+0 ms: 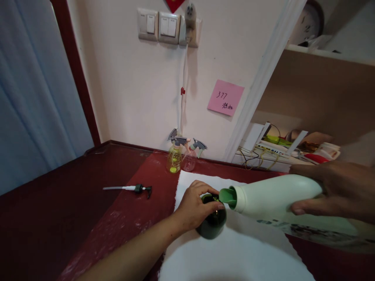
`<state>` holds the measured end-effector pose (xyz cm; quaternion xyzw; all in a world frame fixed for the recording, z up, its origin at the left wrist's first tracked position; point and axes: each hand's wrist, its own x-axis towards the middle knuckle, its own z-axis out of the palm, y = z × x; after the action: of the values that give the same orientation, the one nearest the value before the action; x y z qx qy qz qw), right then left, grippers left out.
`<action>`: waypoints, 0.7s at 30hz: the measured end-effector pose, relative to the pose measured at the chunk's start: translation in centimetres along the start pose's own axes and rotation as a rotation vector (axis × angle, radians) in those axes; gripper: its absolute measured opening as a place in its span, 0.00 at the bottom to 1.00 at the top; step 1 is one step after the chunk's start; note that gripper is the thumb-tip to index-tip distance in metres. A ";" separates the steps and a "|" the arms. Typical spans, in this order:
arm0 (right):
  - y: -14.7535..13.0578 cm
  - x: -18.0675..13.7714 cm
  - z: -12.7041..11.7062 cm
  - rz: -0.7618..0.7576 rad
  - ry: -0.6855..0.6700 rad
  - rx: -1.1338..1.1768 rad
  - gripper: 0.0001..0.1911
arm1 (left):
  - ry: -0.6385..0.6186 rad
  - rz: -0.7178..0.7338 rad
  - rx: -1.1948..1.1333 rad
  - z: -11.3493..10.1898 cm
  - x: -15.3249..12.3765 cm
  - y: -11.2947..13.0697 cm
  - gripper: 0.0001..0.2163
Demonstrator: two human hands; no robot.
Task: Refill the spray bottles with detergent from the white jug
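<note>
My left hand (195, 205) is wrapped round the top of a small dark green bottle (212, 224) that stands on a white sheet (234, 249). In my right hand (334, 191) lies a large white bottle (278, 199), tipped on its side. Its green spout (227, 196) points left and sits right over the mouth of the dark bottle.
Two clear spray bottles (175, 154) (191, 156) stand by the wall on the dark red table (88, 203). A loose pump head with its tube (131, 188) lies to the left. A cable hangs from the wall socket (190, 23). Cluttered shelves (281, 150) fill the right.
</note>
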<state>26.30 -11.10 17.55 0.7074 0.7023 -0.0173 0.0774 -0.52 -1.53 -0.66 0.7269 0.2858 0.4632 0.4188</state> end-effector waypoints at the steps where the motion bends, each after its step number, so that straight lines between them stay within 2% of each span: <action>1: 0.0 0.0 0.0 -0.005 -0.005 0.007 0.16 | 0.000 0.003 0.002 0.0 0.0 0.0 0.11; 21: 0.3 -0.1 0.2 0.005 0.009 -0.008 0.15 | -0.005 -0.004 -0.002 -0.1 0.1 0.2 0.11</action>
<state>26.61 -11.19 17.41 0.7088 0.7011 -0.0109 0.0771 -0.55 -1.56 -0.40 0.7270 0.2860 0.4608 0.4211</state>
